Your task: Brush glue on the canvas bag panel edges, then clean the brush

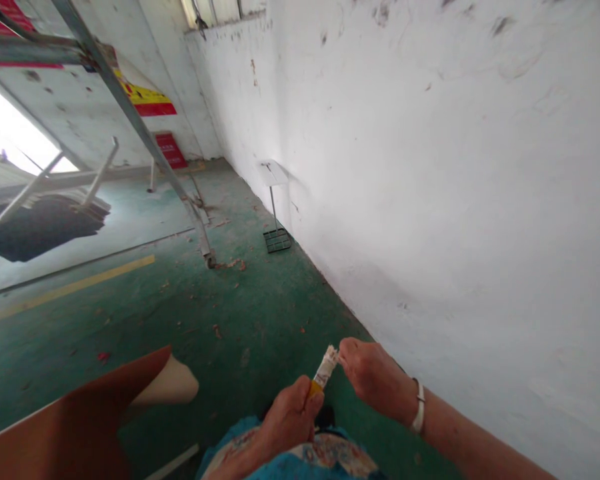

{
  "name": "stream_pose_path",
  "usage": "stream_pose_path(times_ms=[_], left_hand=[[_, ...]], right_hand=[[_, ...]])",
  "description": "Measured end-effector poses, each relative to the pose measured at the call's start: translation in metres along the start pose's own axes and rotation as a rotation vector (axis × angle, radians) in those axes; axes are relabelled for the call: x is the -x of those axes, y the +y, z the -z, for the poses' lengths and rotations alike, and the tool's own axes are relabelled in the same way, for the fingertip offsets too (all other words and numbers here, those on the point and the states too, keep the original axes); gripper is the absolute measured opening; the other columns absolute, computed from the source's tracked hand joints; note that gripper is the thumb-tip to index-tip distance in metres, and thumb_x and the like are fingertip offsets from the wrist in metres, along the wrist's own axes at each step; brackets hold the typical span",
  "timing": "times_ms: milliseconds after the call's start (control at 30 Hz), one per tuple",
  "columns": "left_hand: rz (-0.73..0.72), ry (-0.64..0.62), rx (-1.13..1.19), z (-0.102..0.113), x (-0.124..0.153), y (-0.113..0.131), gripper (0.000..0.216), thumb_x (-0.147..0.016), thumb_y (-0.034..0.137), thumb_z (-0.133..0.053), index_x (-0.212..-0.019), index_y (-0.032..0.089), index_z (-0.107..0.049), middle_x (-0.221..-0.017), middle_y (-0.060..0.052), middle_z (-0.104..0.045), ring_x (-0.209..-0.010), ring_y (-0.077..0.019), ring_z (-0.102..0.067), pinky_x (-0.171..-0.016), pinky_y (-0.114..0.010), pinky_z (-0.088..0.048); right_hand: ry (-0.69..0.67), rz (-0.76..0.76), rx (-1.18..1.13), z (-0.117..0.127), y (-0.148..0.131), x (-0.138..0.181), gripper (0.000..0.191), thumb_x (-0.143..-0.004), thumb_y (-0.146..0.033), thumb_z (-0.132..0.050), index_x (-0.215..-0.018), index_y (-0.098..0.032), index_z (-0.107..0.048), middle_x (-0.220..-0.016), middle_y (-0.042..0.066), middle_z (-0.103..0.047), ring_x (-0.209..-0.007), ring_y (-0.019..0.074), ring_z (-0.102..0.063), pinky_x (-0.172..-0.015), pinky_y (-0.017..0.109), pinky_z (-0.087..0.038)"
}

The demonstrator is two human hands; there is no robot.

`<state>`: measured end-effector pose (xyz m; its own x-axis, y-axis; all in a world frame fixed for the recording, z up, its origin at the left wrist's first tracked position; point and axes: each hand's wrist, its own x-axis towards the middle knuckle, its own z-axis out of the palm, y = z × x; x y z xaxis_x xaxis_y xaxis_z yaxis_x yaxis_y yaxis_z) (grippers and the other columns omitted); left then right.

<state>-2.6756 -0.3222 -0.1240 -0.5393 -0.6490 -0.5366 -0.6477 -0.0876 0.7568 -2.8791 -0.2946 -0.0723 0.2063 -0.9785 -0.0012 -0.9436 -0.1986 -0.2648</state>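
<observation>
In the head view, my left hand [295, 403] is closed around the yellow handle of a short tool [325, 368]. Pale, ragged material covers the tool's upper end, which tilts up to the right; its exact kind I cannot make out. My right hand [370, 373], with a white band on its wrist, is closed in a pinch at that pale tip. Whatever lies between its fingertips is too small to name. Both hands are low in front of my body, over a blue patterned cloth [340, 453].
A brown sheet [80, 427] with a curled edge sticks out at lower left. A metal frame leg on a caster [200, 233] stands on the green floor [260, 313], among scattered scraps. A small stand [275, 207] leans near the white wall [430, 200].
</observation>
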Motion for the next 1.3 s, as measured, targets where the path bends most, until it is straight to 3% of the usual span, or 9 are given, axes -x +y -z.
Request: stream_pose_path(times_ms=[100,233,367,467,600,733,867,1033,1300], left_hand=[[-0.018,0.025,-0.059,-0.001,0.0,-0.001,0.021,-0.092,0.035,-0.038,-0.075,0.023,-0.035,-0.05,0.009,-0.044,-0.045,-0.0088,-0.042,-0.048,-0.022,-0.028],[-0.071,0.068,-0.151,0.001,0.0,-0.005,0.02,-0.092,0.033,-0.039,-0.074,0.023,-0.035,-0.053,0.008,-0.043,-0.049,-0.0094,-0.042,-0.05,-0.022,-0.027],[-0.115,0.108,-0.215,0.004,0.004,-0.002,0.019,-0.092,0.031,-0.037,-0.075,0.023,-0.034,-0.058,0.006,-0.046,-0.054,-0.0107,-0.044,-0.051,-0.023,-0.027],[-0.134,0.106,-0.235,0.006,0.008,0.005,0.019,-0.092,0.031,-0.037,-0.075,0.023,-0.034,-0.06,0.005,-0.047,-0.055,-0.0111,-0.044,-0.052,-0.023,-0.027],[-0.129,0.099,-0.275,0.006,0.012,0.007,0.018,-0.091,0.029,-0.039,-0.074,0.023,-0.033,-0.062,0.005,-0.044,-0.057,-0.0107,-0.042,-0.053,-0.023,-0.027],[-0.128,0.11,-0.276,0.004,0.01,0.002,0.02,-0.091,0.031,-0.038,-0.074,0.023,-0.033,-0.062,0.005,-0.043,-0.057,-0.0105,-0.041,-0.053,-0.022,-0.027],[-0.112,0.098,-0.205,0.002,0.007,-0.001,0.022,-0.093,0.036,-0.034,-0.076,0.022,-0.037,-0.06,0.004,-0.047,-0.055,-0.0111,-0.044,-0.052,-0.022,-0.028],[-0.085,0.049,-0.144,0.003,0.006,0.002,0.033,-0.095,0.046,-0.03,-0.076,0.022,-0.043,-0.059,0.003,-0.048,-0.054,-0.0117,-0.045,-0.051,-0.023,-0.028],[-0.115,0.09,-0.159,0.004,0.007,0.003,0.028,-0.093,0.04,-0.034,-0.073,0.022,-0.04,-0.056,0.005,-0.044,-0.052,-0.0111,-0.041,-0.05,-0.023,-0.026]], right_hand=[[0.008,-0.063,0.031,-0.004,0.023,-0.01,0.016,-0.089,-0.004,-0.043,-0.086,-0.017,-0.051,-0.078,0.005,-0.062,-0.061,0.0158,-0.055,-0.054,0.03,-0.025],[0.05,-0.152,0.038,0.01,0.044,-0.011,0.017,-0.096,-0.011,-0.037,-0.085,-0.016,-0.049,-0.075,0.007,-0.061,-0.065,0.0168,-0.058,-0.056,0.029,-0.028],[0.022,-0.031,-0.015,0.022,0.017,0.0,0.016,-0.1,-0.021,-0.041,-0.085,-0.02,-0.048,-0.076,-0.001,-0.06,-0.067,0.013,-0.058,-0.06,0.026,-0.032],[0.001,0.015,0.002,0.015,-0.003,-0.003,0.013,-0.096,-0.016,-0.044,-0.085,-0.02,-0.049,-0.076,0.0,-0.06,-0.065,0.0137,-0.057,-0.057,0.028,-0.03],[0.013,-0.066,0.074,0.004,0.014,-0.016,0.017,-0.087,-0.001,-0.044,-0.086,-0.016,-0.052,-0.079,0.007,-0.062,-0.062,0.0169,-0.057,-0.053,0.031,-0.025],[0.05,-0.138,0.091,0.011,0.035,-0.013,0.016,-0.095,-0.007,-0.039,-0.087,-0.015,-0.05,-0.077,0.007,-0.062,-0.065,0.018,-0.058,-0.055,0.03,-0.027],[0.028,-0.042,0.05,0.018,0.014,0.003,0.013,-0.098,-0.017,-0.042,-0.087,-0.02,-0.048,-0.078,0.0,-0.06,-0.068,0.0159,-0.059,-0.057,0.029,-0.029],[-0.001,0.006,0.069,0.007,-0.011,0.0,0.013,-0.094,-0.011,-0.044,-0.087,-0.02,-0.049,-0.078,0.0,-0.06,-0.064,0.016,-0.057,-0.055,0.031,-0.028],[0.04,-0.168,0.149,0.014,0.033,-0.014,0.017,-0.093,-0.004,-0.038,-0.088,-0.015,-0.05,-0.078,0.009,-0.061,-0.064,0.0185,-0.059,-0.053,0.03,-0.026]])
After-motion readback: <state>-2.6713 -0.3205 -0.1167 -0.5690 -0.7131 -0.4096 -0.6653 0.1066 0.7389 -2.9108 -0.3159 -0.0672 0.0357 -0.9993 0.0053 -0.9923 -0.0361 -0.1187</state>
